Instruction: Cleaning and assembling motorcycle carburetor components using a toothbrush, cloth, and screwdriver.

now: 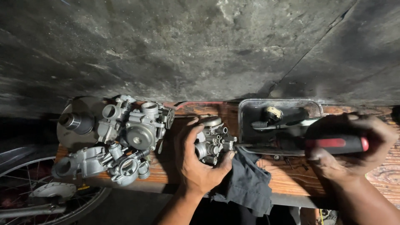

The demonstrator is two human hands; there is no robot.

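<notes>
Left hand point(199, 160) clamped the carburetor point(212, 143) against the wooden bench point(291, 177) to stop rotation. Right hand point(348, 146) wrapped tight round the screwdriver point(333, 144), tip on its side screw.

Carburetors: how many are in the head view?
3, possibly more. One carburetor sits in the left hand; an upper carburetor and a lower carburetor lie clustered at the left of the wooden bench. The overlapping parts may hide another.

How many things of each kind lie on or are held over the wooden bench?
Carburetors: 3 (one held, two loose)
Screwdrivers: 1
Metal trays: 1
Dark cloths: 1
Round metal discs: 1
Total: 7
</notes>
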